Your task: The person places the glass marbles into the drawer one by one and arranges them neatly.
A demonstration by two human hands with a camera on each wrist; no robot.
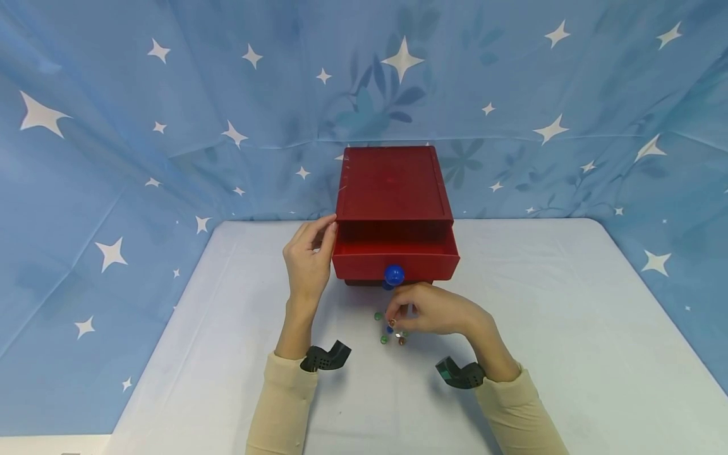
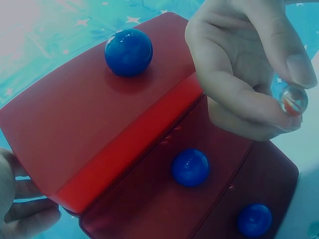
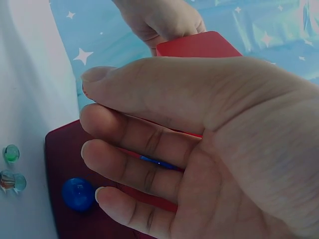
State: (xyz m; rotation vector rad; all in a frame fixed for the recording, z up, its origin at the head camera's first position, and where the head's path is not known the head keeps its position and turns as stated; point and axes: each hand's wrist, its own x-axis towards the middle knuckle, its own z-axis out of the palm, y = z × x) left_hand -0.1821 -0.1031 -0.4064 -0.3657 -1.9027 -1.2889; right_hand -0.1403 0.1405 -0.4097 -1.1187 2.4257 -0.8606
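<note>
R HAND pinching marble in front of open red drawer

From my end: the R hand (image 1: 435, 309) has thumb + fingertips closed on one glass marble (image 2: 294, 101), clear w/ orange swirl, seen best on the L wrist cam. On the R wrist cam the thumb hides nearly all of it. Head cam puts it just in front of the blue knob (image 1: 394, 275) of the top drawer (image 1: 423, 268), nr the loose marbles.

L hand (image 1: 309, 259) is at the L side of the red cabinet (image 1: 392, 183), by its front edge; fingertips touch there, loosely bent. Can't tell how hard they press.

Top drawer's pulled partway out. L wrist cam also gives me a middle knob (image 2: 190, 168) & a bottom knob (image 2: 255, 220), both blue, on the lower fronts.

Loose marbles sit on the white cloth in a small group: green one (image 1: 378, 316) nearest the cabinet, another green (image 1: 383, 339) closer to the person, brownish one (image 1: 402, 341) to its R. Some overlap, so no exact count from me. Blue star-print curtain (image 1: 227, 95) behind.
</note>
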